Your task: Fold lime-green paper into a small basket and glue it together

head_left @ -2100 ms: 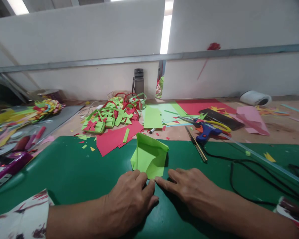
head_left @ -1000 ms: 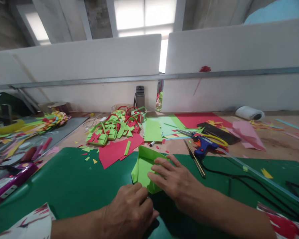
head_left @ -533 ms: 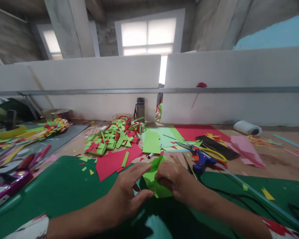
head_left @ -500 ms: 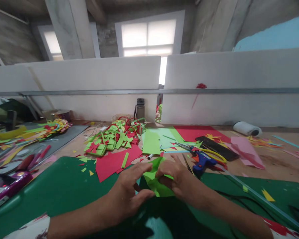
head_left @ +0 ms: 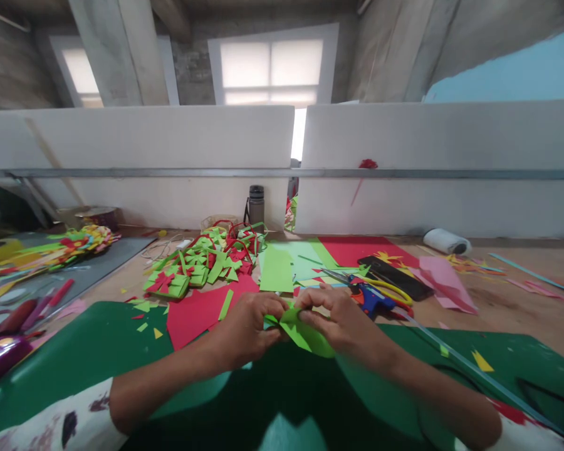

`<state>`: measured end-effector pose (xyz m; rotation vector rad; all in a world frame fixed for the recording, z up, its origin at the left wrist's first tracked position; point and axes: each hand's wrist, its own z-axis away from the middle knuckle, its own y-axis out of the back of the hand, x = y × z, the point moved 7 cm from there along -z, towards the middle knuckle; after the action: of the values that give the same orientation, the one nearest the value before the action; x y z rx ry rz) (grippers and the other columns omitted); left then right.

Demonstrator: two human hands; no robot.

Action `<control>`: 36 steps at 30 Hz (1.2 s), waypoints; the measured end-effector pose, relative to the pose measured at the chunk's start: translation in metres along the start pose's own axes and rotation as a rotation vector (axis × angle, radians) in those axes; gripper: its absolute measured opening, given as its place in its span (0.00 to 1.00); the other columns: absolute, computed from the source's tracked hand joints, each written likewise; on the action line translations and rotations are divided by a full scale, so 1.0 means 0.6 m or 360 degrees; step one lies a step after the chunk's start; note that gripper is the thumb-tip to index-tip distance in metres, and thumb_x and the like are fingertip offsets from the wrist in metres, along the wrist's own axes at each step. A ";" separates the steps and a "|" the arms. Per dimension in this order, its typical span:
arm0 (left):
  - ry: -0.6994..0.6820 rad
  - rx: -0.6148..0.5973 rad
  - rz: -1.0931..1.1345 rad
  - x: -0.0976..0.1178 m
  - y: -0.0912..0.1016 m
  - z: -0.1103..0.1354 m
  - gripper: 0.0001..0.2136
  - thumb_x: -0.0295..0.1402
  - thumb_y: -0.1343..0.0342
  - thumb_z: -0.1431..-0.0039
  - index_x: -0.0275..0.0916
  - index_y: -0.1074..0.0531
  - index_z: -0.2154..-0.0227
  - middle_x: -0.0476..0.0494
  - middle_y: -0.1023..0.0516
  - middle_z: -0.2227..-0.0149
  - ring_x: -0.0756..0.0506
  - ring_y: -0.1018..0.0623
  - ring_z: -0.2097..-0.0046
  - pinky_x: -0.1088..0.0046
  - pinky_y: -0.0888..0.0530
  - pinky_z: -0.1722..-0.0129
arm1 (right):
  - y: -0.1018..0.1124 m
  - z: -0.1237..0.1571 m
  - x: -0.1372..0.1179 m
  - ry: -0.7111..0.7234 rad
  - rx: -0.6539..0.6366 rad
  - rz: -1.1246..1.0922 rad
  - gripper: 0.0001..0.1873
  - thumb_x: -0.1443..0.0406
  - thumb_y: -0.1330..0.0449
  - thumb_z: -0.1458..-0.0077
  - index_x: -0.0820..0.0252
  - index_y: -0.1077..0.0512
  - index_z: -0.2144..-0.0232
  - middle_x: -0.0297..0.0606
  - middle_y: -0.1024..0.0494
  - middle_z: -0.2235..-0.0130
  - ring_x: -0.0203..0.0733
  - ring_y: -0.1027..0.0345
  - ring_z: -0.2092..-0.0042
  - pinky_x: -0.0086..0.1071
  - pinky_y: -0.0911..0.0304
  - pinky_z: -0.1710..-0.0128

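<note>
a green mat [head_left: 89, 344] covers the near part of a worn brown tabletop [head_left: 512, 313]. beyond the mat, a white partition [head_left: 380, 131] crossed by a metal rail [head_left: 192, 173] closes off the back, and past that rise a concrete pillar [head_left: 117, 50] and a bright window [head_left: 272, 69]. behind the mat, toward its left, is a heap of folded green and red paper [head_left: 211, 260] with a grey bottle [head_left: 256, 210] standing farther back; a red sheet [head_left: 202, 310] overlaps the mat's far edge. behind the mat to the right are scissors [head_left: 337, 274], a blue glue gun [head_left: 372, 302] and a white roll [head_left: 442, 241]. a purple device [head_left: 4, 357] sits at the mat's left edge. the green paper [head_left: 305, 332] is over the middle of the mat, between the two hands. the left hand [head_left: 251, 326] is nearly closed, thumb and fingers pinching its left side; the right hand [head_left: 341, 316] is curled, gripping its right side. about two seconds ago the paper stood on the mat with both hands at its near edge; half a second ago the left hand was spread wider, and now its fingers have drawn in.
</note>
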<state>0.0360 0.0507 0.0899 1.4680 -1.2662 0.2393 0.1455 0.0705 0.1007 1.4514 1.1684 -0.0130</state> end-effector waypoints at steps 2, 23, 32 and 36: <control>0.0048 -0.0030 0.0073 -0.005 0.000 -0.001 0.07 0.23 0.46 0.48 0.36 0.24 0.70 0.48 0.25 0.69 0.50 0.26 0.65 0.77 0.31 0.64 | 0.002 -0.002 0.003 -0.0061 0.0016 -0.0130 0.07 0.67 0.47 0.49 0.60 0.31 0.75 0.31 0.28 0.74 0.36 0.37 0.69 0.34 0.43 0.62; 0.0476 -0.0162 0.0366 -0.032 0.006 0.003 0.03 0.28 0.44 0.56 0.33 0.27 0.79 0.54 0.36 0.82 0.56 0.40 0.80 0.81 0.44 0.81 | 0.005 -0.009 0.028 -0.0217 0.0091 -0.0384 0.06 0.66 0.48 0.49 0.60 0.37 0.76 0.28 0.38 0.78 0.32 0.46 0.75 0.27 0.50 0.75; 0.0474 -0.0134 0.0405 -0.023 0.006 0.003 0.07 0.32 0.45 0.52 0.32 0.28 0.78 0.53 0.37 0.81 0.56 0.39 0.79 0.81 0.41 0.81 | 0.012 -0.009 0.029 -0.0205 0.0122 -0.0374 0.07 0.65 0.49 0.47 0.62 0.35 0.74 0.30 0.36 0.76 0.33 0.44 0.74 0.28 0.48 0.74; 0.0603 -0.0348 0.0421 -0.019 -0.001 0.011 0.09 0.36 0.45 0.51 0.33 0.29 0.75 0.54 0.37 0.80 0.55 0.36 0.79 0.81 0.35 0.79 | 0.018 -0.007 0.022 -0.0198 0.0107 -0.0361 0.06 0.66 0.49 0.48 0.62 0.34 0.74 0.30 0.35 0.76 0.33 0.43 0.73 0.27 0.46 0.74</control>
<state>0.0287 0.0518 0.0789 1.0099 -1.1314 0.5134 0.1562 0.0840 0.1018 1.3493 1.2336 -0.2979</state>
